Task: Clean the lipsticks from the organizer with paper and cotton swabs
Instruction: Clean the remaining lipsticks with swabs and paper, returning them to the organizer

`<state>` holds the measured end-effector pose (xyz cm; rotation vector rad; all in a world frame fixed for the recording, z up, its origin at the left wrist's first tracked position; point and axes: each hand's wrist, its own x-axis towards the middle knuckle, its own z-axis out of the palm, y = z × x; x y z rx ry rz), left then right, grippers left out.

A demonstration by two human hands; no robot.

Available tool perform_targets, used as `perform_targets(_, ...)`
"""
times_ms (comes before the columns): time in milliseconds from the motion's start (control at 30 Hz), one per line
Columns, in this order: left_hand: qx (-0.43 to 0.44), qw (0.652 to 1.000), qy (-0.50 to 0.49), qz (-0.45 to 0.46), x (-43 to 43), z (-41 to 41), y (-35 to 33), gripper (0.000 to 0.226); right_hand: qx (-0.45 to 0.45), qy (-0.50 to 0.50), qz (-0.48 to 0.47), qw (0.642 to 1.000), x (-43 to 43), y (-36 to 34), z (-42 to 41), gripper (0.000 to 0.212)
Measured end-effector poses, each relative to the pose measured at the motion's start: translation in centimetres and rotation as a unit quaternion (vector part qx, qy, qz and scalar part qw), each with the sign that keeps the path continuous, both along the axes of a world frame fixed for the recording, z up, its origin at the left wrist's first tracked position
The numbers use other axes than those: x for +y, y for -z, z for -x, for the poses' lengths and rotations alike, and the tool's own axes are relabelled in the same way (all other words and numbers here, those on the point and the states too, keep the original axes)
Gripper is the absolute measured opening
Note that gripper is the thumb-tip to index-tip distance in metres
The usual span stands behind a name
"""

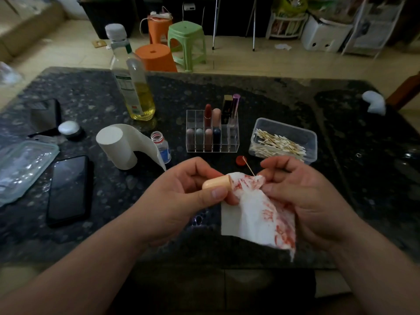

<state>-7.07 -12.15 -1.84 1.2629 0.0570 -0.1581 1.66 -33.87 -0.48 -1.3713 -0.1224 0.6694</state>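
Worktop (341,133): organizer (231,144) stands at centre, well beyond my hands, with eight lipsticks upright in its compartments, four in front and four behind; the compartments at its right end are vacant. Whether any of those eight is already cleaned I cannot tell. Paper sheet (256,214): heavily smeared red over its upper and right parts, so I judge the wiping well under way on at least this one piece, with most of the set probably left to do. Left hand (181,192): fingers and thumb curled round the peach lipstick (216,184), held above the near edge of the worktop. Right hand (304,196): fingers bunch the paper against the lipstick's right end. Lipstick axis: near horizontal, running left to right across my view; rounded closed end points to my left, the other end is buried in the paper. Cotton swab (248,165): pinched in the right hand, stick slanting up and leftward.
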Motion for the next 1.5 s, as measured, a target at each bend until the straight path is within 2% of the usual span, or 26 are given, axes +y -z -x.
perform_targets(100, -0.036, 0.999, -0.012, 0.017, 0.6, 0.0, -0.2, 0.026, -0.117, 0.014, 0.013, 0.993, -0.5, 0.1, -0.3, 0.038)
perform_targets(167, -0.059, 0.998, -0.007, 0.023, 0.7, 0.1, -0.3, 0.026, -0.163, 0.001, 0.008, 0.987, -0.7, 0.0, -0.4, 0.039)
perform_targets(267, -0.074, 0.997, 0.008, 0.021, 0.5, 0.0, -0.3, 0.026, -0.164, -0.026, -0.016, 0.986, -0.6, 0.0, -0.1, 0.040)
perform_targets(400, -0.083, 0.994, 0.022, 0.061, -0.1, -0.2, -0.2, 0.026, -0.172, 0.000, 0.001, 0.985, 0.0, 0.4, 0.3, 0.036)
perform_targets(533, -0.035, 0.993, 0.036, 0.102, -0.3, -0.4, -0.1, 0.031, -0.180, 0.021, 0.014, 0.983, 0.4, 1.2, 0.9, 0.034)
perform_targets(733, 0.013, 1.000, 0.025, 0.008, 0.1, -0.4, 0.3, 0.028, -0.160, -0.020, 0.029, 0.986, -0.3, 0.3, -0.3, 0.022)
perform_targets(800, 0.036, 0.998, 0.008, -0.043, 0.0, -0.3, 0.3, 0.025, -0.152, 0.026, 0.102, 0.983, -0.6, 0.9, -2.5, 0.013)
perform_targets(833, 0.046, 0.997, 0.003, -0.063, -0.1, -0.3, 0.4, 0.024, -0.160, 0.059, 0.169, 0.971, -0.7, 1.6, -3.9, 0.012)
perform_targets(933, 0.084, 0.992, 0.007, -0.098, -0.8, -0.1, 0.3, 0.021, -0.163, 0.106, 0.375, 0.907, -0.7, 4.6, -7.5, 0.011)
perform_targets(1000, 0.119, 0.991, 0.001, -0.058, -1.4, 0.0, 0.1, 0.023, -0.143, 0.071, 0.454, 0.877, -0.5, 6.4, -8.5, 0.012)
perform_targets(1067, 0.162, 0.986, -0.013, 0.034, -2.0, 0.1, -0.3, 0.025, -0.140, 0.025, 0.503, 0.852, 0.0, 7.6, -8.6, 0.023)
perform_targets(1167, 0.216, 0.961, -0.020, 0.170, -2.3, 0.0, -0.8, 0.025, -0.151, 0.006, 0.521, 0.840, 1.4, 8.4, -8.2, 0.037)
perform_targets(1267, 0.246, 0.930, -0.013, 0.271, -2.2, -0.2, -0.6, 0.038, -0.173, 0.015, 0.525, 0.833, 2.6, 9.1, -8.0, 0.039)
perform_targets(1400, 0.243, 0.934, 0.002, 0.260, -2.1, 0.2, 0.0, 0.050, -0.207, 0.030, 0.535, 0.818, 3.5, 9.7, -8.1, 0.029)
perform_targets(1500, 0.235, 0.942, 0.003, 0.238, -1.9, 0.6, -0.1, 0.046, -0.228, 0.030, 0.542, 0.808, 4.0, 9.6, -8.2, 0.006)
